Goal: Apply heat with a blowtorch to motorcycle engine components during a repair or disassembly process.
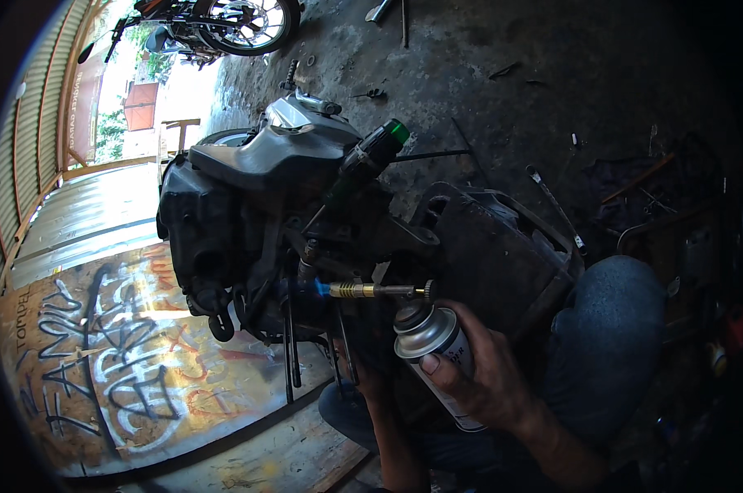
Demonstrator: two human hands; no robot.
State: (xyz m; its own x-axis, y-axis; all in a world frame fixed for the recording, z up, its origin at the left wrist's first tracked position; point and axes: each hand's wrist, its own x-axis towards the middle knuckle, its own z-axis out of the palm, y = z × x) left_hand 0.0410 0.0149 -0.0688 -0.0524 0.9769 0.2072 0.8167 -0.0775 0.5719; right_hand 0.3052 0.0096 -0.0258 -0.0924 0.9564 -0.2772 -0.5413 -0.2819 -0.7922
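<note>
My right hand (499, 382) is closed around a silver gas canister (427, 335), thumb along its side. A brass-nozzled blow torch (356, 290) is fitted on its top and points left. A blue flame (320, 289) leaves the nozzle and meets the dark underparts of a partly stripped motorcycle (260, 205). Below the flame, my left hand (361, 370) reaches in among thin black rods (292, 349); its fingers are mostly hidden in shadow. Above the torch, a screwdriver (363, 164) with a dark, green-ended handle rests slanting against the machine.
A dark, scuffed panel-like part (490, 255) lies right of the motorcycle, beside my jeans-clad knee (614, 316). A wrench (556, 209) and scattered tools lie on the stained floor (462, 90). Another motorcycle (223, 25) stands at the back. A graffiti-painted board (133, 361) borders the left.
</note>
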